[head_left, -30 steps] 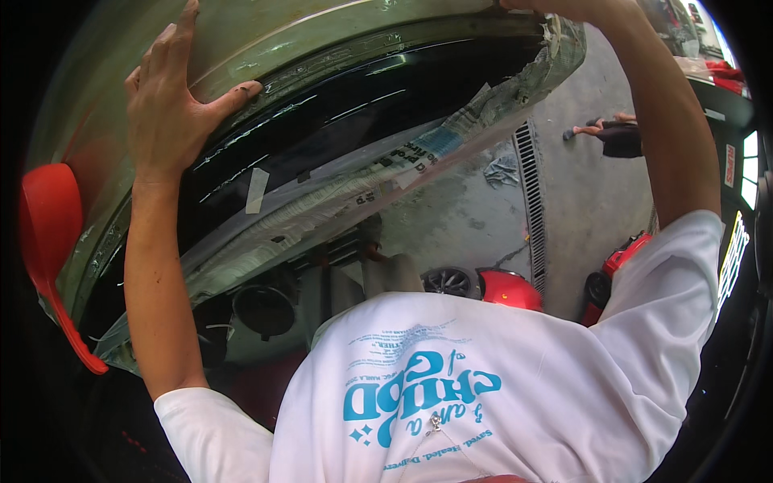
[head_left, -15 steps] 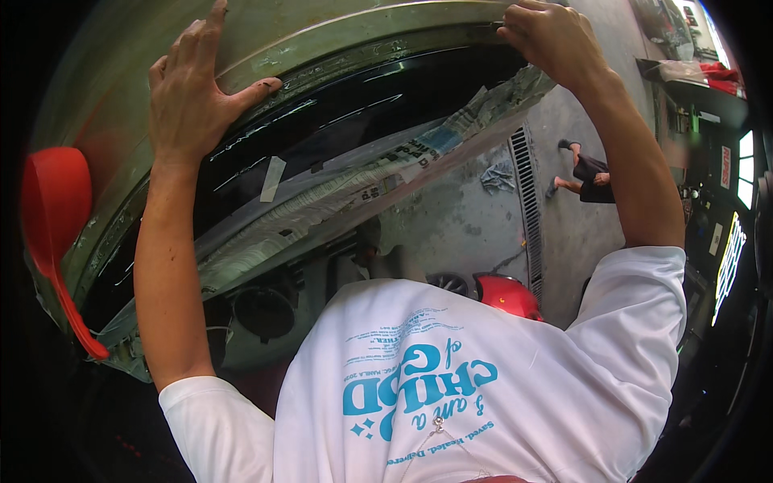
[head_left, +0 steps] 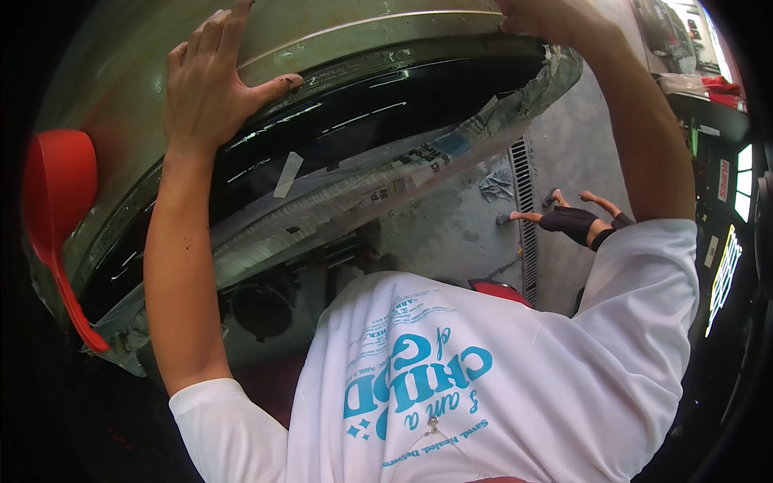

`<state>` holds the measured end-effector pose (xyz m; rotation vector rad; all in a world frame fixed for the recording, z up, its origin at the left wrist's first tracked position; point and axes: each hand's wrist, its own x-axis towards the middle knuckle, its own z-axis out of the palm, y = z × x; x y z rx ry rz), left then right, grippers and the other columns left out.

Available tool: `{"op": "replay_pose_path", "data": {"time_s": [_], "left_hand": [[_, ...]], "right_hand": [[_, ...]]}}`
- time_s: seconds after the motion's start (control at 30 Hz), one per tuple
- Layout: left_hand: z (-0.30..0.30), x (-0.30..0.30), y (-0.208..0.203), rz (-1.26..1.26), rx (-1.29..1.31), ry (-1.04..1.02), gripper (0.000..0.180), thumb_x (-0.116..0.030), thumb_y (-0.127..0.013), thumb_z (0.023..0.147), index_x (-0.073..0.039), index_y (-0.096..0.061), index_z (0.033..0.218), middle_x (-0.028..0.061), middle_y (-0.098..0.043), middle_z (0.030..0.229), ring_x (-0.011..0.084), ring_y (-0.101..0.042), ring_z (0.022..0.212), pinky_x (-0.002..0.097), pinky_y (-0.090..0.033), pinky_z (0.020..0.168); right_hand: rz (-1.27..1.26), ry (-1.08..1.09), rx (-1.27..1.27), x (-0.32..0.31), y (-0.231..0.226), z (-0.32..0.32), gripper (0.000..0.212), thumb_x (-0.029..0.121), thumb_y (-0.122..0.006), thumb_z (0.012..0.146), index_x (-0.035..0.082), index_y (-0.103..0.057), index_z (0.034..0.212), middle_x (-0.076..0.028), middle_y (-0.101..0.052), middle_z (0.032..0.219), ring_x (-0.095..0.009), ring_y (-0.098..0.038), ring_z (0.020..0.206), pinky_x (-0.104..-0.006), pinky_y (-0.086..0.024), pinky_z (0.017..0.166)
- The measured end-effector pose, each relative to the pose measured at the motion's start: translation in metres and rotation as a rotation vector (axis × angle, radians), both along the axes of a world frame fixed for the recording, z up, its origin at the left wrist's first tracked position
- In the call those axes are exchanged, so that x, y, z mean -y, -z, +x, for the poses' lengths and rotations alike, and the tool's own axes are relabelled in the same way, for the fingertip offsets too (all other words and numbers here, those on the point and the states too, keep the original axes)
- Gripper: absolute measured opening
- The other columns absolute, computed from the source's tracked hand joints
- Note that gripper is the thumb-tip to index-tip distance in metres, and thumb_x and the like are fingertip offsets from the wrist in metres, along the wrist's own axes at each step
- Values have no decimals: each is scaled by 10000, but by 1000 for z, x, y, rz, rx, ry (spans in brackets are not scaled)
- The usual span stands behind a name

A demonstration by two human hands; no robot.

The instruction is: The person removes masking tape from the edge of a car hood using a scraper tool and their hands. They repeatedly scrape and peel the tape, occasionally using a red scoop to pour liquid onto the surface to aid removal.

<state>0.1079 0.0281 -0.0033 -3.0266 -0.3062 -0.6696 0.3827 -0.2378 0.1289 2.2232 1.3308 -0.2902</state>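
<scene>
My left hand [head_left: 213, 84] lies spread on a dull greenish vehicle panel [head_left: 314, 20], its thumb over the wet, dark curved edge strip [head_left: 354, 72]. At the panel's far right end, my right hand [head_left: 547, 18] has its fingers curled in, partly cut off by the top of the picture. Whatever it pinches, if anything, is hidden. Below the strip runs a glossy black band [head_left: 346, 109]. Newspaper and clear plastic masking [head_left: 403, 173] hang along its lower side, and a short piece of pale tape [head_left: 287, 175] sticks there.
A red plastic dipper [head_left: 60, 181] rests against the panel at far left. On the concrete floor are a slotted drain [head_left: 525, 209] and a crumpled grey cloth [head_left: 498, 185]. Another person [head_left: 568, 221] walks at the right. A red rounded object [head_left: 503, 291] shows beyond my shirt.
The view has shifted, with the panel and my left hand now farther right. My right hand has moved up, partly out of the picture. The other person has come further into view.
</scene>
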Motion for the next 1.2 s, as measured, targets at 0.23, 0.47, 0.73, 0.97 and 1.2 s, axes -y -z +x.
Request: {"op": "replay_pose_path", "data": {"time_s": [0.23,0.47,0.73,0.97,1.2], "left_hand": [[3,-4,2,41,7,42,1173,-788,-775,775,-227,-328,1704,105,-611,1495,291,-575,1406,491,-428,1152],[3,-3,0,110,-21,29,1131,-799,-740,803,-170,-374,1669,82,-631,1440,254,-588,1376,472,-437,1126],[2,-2,-5,114,-82,35,1121,-715,-802,793,-169,-370,1672,102,-584,1506,268,-540,1432,492,-411,1152],[5,2,-9,105,-109,28,1142,-711,-811,780,-169,-357,1677,109,-565,1522,265,-529,1439,504,-404,1152],[4,2,-7,119,-121,-2,1152,-740,-798,768,-162,-371,1668,113,-571,1508,256,-534,1429,491,-408,1134]], "right_hand": [[703,220,20,119,33,-15,232,317,-767,983,97,-785,1056,-73,-777,920,-243,-765,806,-397,-586,671],[1955,1057,-731,164,93,-71,279,256,-806,1001,20,-769,1146,-29,-736,885,-104,-691,736,-255,-489,590],[1736,1219,-440,111,133,-109,384,331,-658,1078,-21,-675,1230,-99,-756,932,-181,-750,806,-330,-579,721],[1422,1108,-137,94,144,-92,501,315,-536,1069,-9,-590,1448,-321,-733,1246,-455,-694,1230,-484,-525,1080],[1180,1333,-512,87,104,-67,401,256,-561,1022,-33,-655,1283,-271,-750,1039,-305,-786,897,-419,-635,835]]}}
